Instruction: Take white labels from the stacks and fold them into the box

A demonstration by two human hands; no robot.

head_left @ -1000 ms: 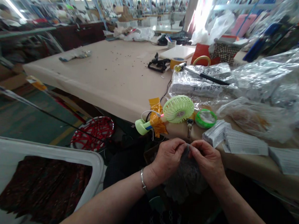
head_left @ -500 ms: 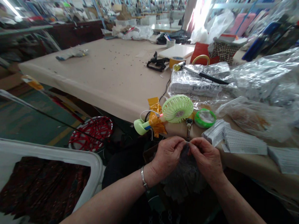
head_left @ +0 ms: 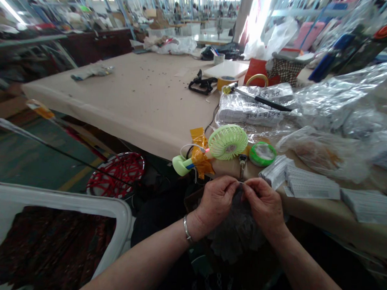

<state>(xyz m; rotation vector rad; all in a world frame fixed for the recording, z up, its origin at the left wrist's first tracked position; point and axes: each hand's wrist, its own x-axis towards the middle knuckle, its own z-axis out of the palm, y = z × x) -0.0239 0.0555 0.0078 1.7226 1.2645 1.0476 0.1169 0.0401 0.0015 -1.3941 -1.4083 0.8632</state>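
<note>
My left hand [head_left: 218,201] and my right hand [head_left: 264,203] meet at the table's near edge, thumbs and forefingers pinched together. Between the fingertips shows the edge of a small thin pale piece [head_left: 241,182]; its kind is too small to make out. Directly below the hands lies a heap of greyish, thin, see-through pieces [head_left: 232,234], partly in shadow, in what looks like a brown box. Just beyond the fingertips, a small metal fitting [head_left: 242,164] sticks out at the table edge. Stacks of white printed labels [head_left: 312,183] lie to the right of my right hand.
A green fan [head_left: 228,142] is fixed with orange tape [head_left: 198,151] to the edge of the table [head_left: 144,104]. Beside it stands a round green container [head_left: 263,154]. Plastic-wrapped bundles [head_left: 251,115] lie behind. A white tub [head_left: 120,210] with dark patterned cloth is at left.
The view has shifted slightly. Both hands keep their pinch in almost the same place, with a little more of the pale edge showing between the fingertips.
</note>
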